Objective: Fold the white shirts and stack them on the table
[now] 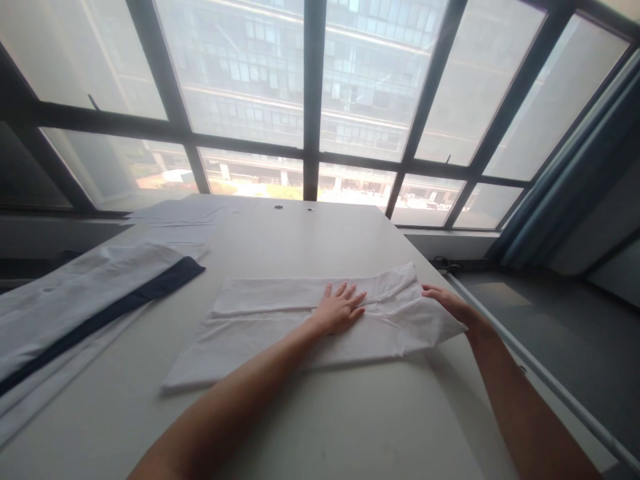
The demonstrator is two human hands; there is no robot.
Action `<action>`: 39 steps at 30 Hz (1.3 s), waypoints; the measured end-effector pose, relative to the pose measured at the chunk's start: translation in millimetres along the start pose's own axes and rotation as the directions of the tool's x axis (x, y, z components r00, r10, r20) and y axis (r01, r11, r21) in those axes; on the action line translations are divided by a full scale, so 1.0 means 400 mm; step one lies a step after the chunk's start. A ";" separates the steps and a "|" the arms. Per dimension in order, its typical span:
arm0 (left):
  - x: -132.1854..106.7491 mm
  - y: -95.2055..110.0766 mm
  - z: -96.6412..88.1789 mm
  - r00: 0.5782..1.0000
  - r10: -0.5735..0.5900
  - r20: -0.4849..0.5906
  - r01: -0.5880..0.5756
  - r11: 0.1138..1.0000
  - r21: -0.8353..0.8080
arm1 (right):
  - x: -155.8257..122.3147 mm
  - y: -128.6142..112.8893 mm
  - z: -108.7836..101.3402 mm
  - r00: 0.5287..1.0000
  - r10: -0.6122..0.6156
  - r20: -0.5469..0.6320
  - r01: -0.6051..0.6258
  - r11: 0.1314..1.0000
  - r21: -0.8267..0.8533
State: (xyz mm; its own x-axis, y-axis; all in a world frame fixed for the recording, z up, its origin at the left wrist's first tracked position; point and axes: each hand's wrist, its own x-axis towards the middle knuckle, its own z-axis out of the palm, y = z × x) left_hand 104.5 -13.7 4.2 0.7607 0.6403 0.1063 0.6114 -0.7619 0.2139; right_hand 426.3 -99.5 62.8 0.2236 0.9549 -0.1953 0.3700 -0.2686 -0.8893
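A white folded cloth (270, 333) lies lengthwise across the white table (320, 240) in front of me, with creases along its middle. My left hand (341, 309) rests flat on the cloth right of its centre, fingers spread. At the cloth's right end, my right hand (457, 310) grips the edge, which is lifted a little off the table. The thumb of that hand and part of its grip are hidden by the cloth.
On the left of the table lie white folded cloths (100, 280) and a dark navy strip of fabric (110, 313). Behind them is a flat white stack (175, 217). Large windows (250, 73) stand beyond the table, and a blue-grey curtain (565, 173) hangs at right.
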 end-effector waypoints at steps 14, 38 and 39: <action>0.051 0.008 -0.050 0.920 -0.354 -0.168 0.069 0.567 -0.821 | -0.038 -0.241 0.239 0.979 -0.184 -0.083 0.132 0.895 -0.425; 0.010 -0.039 -0.066 0.855 -0.418 -0.308 0.379 0.908 -0.179 | -0.074 0.009 0.388 0.875 -0.423 0.236 0.469 0.614 -0.635; 0.009 -0.037 -0.066 0.863 -0.377 -0.337 0.365 0.926 -0.100 | -0.079 0.007 0.390 0.877 -0.403 0.262 0.468 0.587 -0.661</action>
State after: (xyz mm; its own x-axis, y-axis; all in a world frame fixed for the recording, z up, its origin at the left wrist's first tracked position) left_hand 92.5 2.5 27.0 0.3528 0.8724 0.3383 0.8218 -0.4618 0.3337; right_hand 279.7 -110.6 2.1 -0.1897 0.9787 0.0788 0.9176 0.2053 -0.3403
